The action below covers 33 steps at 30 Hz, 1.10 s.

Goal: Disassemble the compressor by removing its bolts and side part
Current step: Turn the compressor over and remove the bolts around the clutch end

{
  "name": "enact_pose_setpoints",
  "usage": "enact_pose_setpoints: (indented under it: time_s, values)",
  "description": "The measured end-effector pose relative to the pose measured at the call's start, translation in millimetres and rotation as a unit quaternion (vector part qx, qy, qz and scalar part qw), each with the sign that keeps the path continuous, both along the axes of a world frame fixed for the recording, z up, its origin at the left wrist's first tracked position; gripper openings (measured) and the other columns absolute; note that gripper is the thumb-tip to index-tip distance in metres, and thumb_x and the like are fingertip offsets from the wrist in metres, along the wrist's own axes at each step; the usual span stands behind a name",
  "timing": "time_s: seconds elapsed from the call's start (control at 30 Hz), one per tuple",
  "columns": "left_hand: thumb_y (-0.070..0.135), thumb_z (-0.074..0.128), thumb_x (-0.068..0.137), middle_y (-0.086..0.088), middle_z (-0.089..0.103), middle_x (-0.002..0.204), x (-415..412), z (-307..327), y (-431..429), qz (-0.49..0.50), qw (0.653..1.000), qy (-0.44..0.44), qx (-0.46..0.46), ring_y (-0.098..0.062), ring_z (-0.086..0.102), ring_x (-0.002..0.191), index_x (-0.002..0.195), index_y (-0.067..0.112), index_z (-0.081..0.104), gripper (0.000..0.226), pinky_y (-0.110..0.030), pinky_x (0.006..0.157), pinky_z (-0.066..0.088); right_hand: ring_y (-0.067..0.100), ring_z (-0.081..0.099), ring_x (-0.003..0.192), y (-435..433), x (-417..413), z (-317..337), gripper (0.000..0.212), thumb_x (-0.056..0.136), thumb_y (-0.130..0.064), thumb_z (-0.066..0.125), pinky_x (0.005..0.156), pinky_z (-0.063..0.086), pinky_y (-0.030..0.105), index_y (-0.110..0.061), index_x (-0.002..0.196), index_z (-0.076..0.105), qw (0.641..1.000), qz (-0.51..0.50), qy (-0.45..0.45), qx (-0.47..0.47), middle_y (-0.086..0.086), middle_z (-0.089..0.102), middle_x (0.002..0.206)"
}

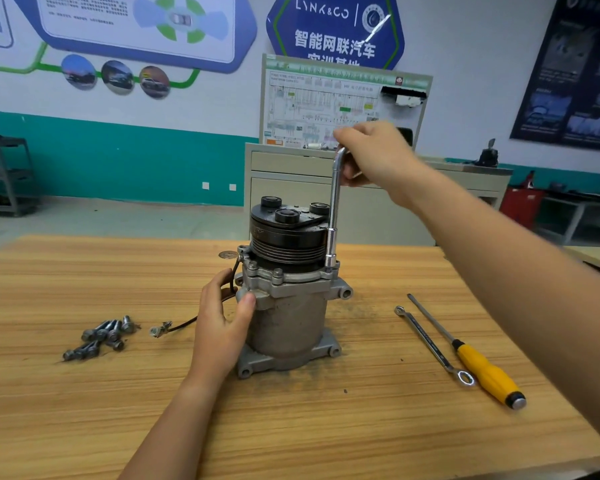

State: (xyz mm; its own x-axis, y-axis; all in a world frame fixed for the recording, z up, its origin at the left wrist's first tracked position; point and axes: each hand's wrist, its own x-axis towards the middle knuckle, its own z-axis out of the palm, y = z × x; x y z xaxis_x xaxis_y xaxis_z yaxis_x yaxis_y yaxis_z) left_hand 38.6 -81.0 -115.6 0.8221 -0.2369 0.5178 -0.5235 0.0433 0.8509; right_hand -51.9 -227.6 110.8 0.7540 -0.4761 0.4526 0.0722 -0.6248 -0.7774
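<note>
Beside the left fingers (pixel 247 302) the compressor (pixel 288 323) is dull grey, its grooved pulley (pixel 286 242) black. Under the right fingers (pixel 347 135) the wrench (pixel 334 209) is shiny silver. The bench (pixel 291 427) is streaked tan wood-grain. Right of the fingers, the screwdriver handle (pixel 485 374) is yellow with black

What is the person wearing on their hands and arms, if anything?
Nothing visible. The left hand and right hand are ungloved, with no rings showing. The left forearm and right forearm are bare to the frame edge: no sleeves, watch or wristband.
</note>
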Motion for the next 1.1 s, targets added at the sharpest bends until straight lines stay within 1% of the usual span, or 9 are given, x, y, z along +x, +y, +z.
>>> enact_pose_setpoints:
  time_s: [0.1, 0.2, 0.3, 0.37, 0.53, 0.67, 0.8, 0.97, 1.1]
  values:
    - [0.062, 0.042, 0.069, 0.012, 0.039, 0.128, -5.3, 2.7, 1.1, 0.041, 0.999, -0.016, -0.009, -0.004, 0.041, 0.117, 0.128, 0.033, 0.039, 0.065, -0.034, 0.100, 0.039, 0.017, 0.056, 0.051, 1.5, 10.0, -6.1, 0.029, 0.095, -0.018, 0.036, 0.065, 0.054, 0.033, -0.011, 0.069, 0.046, 0.994, 0.000, -0.047, 0.096, 0.001, 0.049, 0.048]
    - [0.052, 0.046, 0.077, 0.005, 0.034, 0.134, -17.2, 8.3, 2.6, 0.113, 0.990, -0.052, -0.060, -0.007, 0.038, 0.123, 0.130, 0.027, 0.037, 0.060, -0.025, 0.102, 0.033, 0.018, 0.053, 0.043, -3.3, 9.4, -11.8, 0.025, 0.096, -0.019, 0.035, 0.051, 0.054, 0.029, -0.012, 0.073, 0.042, 0.963, 0.024, -0.089, 0.252, 0.004, 0.046, 0.055]
    - [0.039, 0.046, 0.082, -0.002, 0.032, 0.139, -34.0, 25.3, 4.3, 0.149, 0.976, -0.105, -0.119, -0.009, 0.034, 0.127, 0.128, 0.023, 0.034, 0.050, -0.008, 0.103, 0.025, 0.011, 0.033, 0.029, -3.2, 13.6, -14.7, 0.023, 0.095, -0.023, 0.033, 0.037, 0.035, 0.016, -0.015, 0.074, 0.039, 0.936, 0.074, -0.099, 0.331, 0.001, 0.039, 0.050]
    - [0.027, 0.049, 0.085, 0.000, 0.034, 0.135, -42.5, 48.8, 6.3, 0.137, 0.968, -0.167, -0.130, -0.014, 0.036, 0.126, 0.124, 0.020, 0.038, 0.041, -0.013, 0.105, 0.028, 0.008, 0.022, 0.026, 2.0, 19.7, -15.9, 0.028, 0.097, -0.032, 0.031, 0.034, 0.022, 0.011, -0.016, 0.075, 0.038, 0.923, 0.120, -0.083, 0.356, -0.004, 0.032, 0.039]
    - [0.014, 0.045, 0.088, 0.017, 0.049, 0.111, -43.3, 141.1, 1.9, 0.044, 0.956, -0.284, -0.067, 0.009, 0.047, 0.105, 0.114, 0.025, 0.050, 0.029, -0.005, 0.092, 0.032, 0.006, 0.017, 0.026, 9.3, 29.2, -23.2, 0.050, 0.095, -0.056, 0.027, 0.031, 0.016, 0.012, -0.012, 0.078, 0.044, 0.924, 0.197, -0.039, 0.326, -0.007, 0.023, 0.035]
    - [0.009, 0.045, 0.093, 0.001, 0.049, 0.126, -29.0, 198.1, -21.5, 0.028, 0.937, -0.339, 0.081, -0.006, 0.045, 0.112, 0.125, 0.005, 0.053, 0.033, -0.003, 0.092, 0.027, 0.009, 0.023, 0.027, 7.7, 28.7, -35.7, 0.051, 0.097, -0.052, 0.023, 0.034, 0.021, 0.015, -0.012, 0.074, 0.043, 0.955, 0.178, -0.054, 0.231, -0.007, 0.027, 0.034]
    - [0.015, 0.043, 0.098, 0.003, 0.056, 0.117, -17.9, 226.7, -45.0, -0.058, 0.944, -0.239, 0.221, -0.007, 0.049, 0.106, 0.125, 0.010, 0.056, 0.031, -0.005, 0.077, 0.033, 0.012, 0.038, 0.029, 4.6, 24.2, -40.9, 0.046, 0.099, -0.045, 0.022, 0.036, 0.031, 0.016, -0.013, 0.071, 0.039, 0.976, 0.164, -0.031, 0.140, -0.008, 0.032, 0.034]
    - [0.014, 0.048, 0.096, -0.011, 0.067, 0.100, -20.3, 231.5, -54.7, -0.137, 0.949, -0.171, 0.226, -0.017, 0.054, 0.073, 0.111, 0.007, 0.063, 0.023, -0.012, 0.058, 0.043, 0.017, 0.059, 0.052, 3.0, 15.4, -40.9, 0.029, 0.098, -0.029, 0.031, 0.056, 0.046, 0.026, -0.016, 0.078, 0.046, 0.985, 0.150, -0.016, 0.082, 0.001, 0.054, 0.051]
    - [0.021, 0.056, 0.093, 0.004, 0.064, 0.079, -17.6, 229.8, -54.0, -0.118, 0.953, -0.179, 0.216, 0.007, 0.056, 0.060, 0.100, 0.009, 0.067, 0.017, -0.004, 0.052, 0.041, 0.015, 0.063, 0.070, -2.9, 8.0, -61.5, 0.011, 0.087, -0.025, 0.060, 0.064, 0.047, 0.030, -0.025, 0.085, 0.049, 0.989, 0.011, -0.131, -0.069, 0.001, 0.065, 0.069]
